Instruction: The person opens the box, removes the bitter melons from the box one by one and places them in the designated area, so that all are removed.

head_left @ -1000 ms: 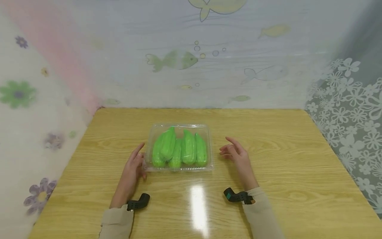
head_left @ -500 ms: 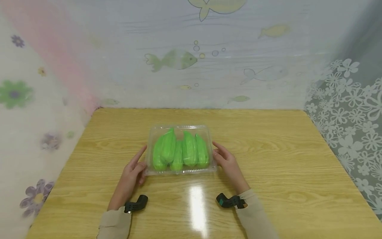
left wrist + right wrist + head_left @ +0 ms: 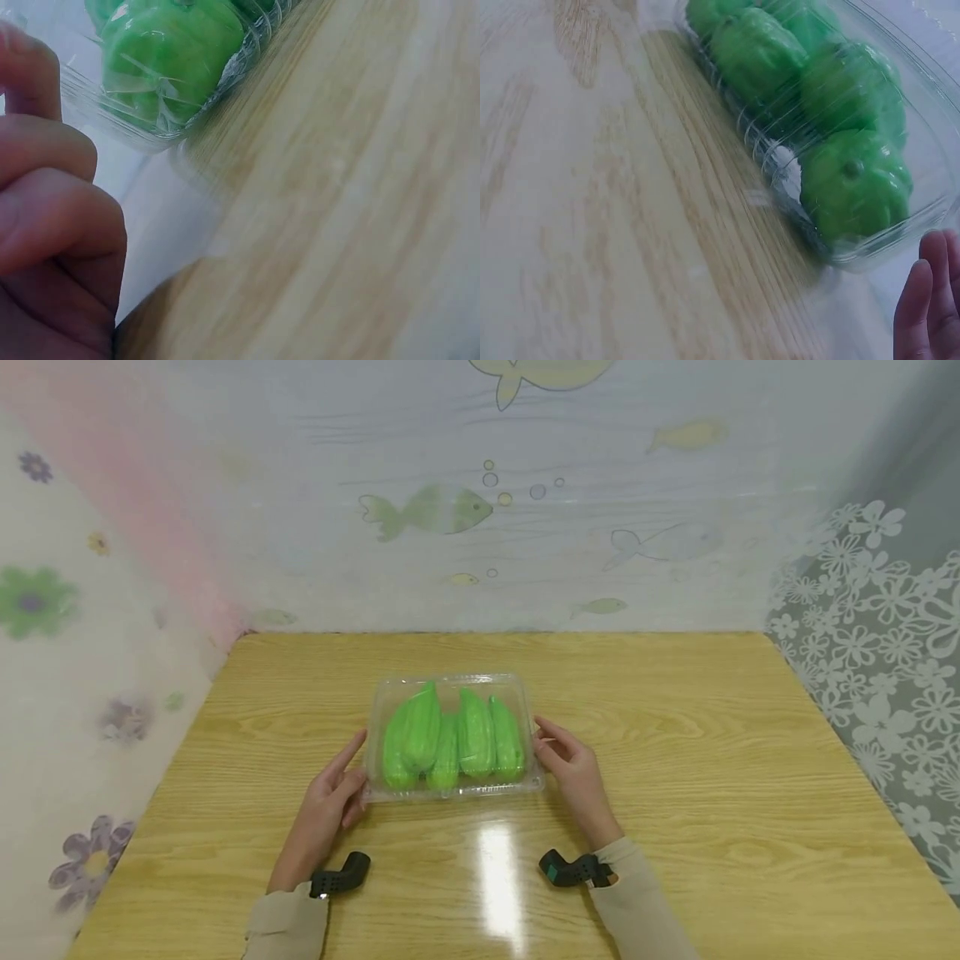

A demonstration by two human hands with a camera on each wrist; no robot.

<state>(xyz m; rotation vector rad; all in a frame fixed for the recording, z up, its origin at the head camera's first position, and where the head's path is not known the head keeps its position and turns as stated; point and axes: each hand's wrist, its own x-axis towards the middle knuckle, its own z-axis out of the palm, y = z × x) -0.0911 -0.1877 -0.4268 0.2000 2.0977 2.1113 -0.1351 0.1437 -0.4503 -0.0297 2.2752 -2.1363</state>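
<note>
A clear plastic clamshell box lies on the wooden table, its lid down. Several bright green, ridged, tapered vegetables lie side by side inside it; their exact kind cannot be told. My left hand is at the box's left side, index finger stretched along the edge and thumb near the front corner. In the left wrist view, other fingers bend beside the box wall. On the opposite side my right hand has its fingertips at the box edge. The right wrist view shows those fingers fairly straight beside the corner.
The wooden table reaches back to a wall with painted fish. A flowered wall borders the left side, and a white floral pattern the right. Each wrist carries a black camera.
My right hand has moved left from beside the box to its right edge. The box has shifted and turned very slightly. The left hand has hardly moved.
</note>
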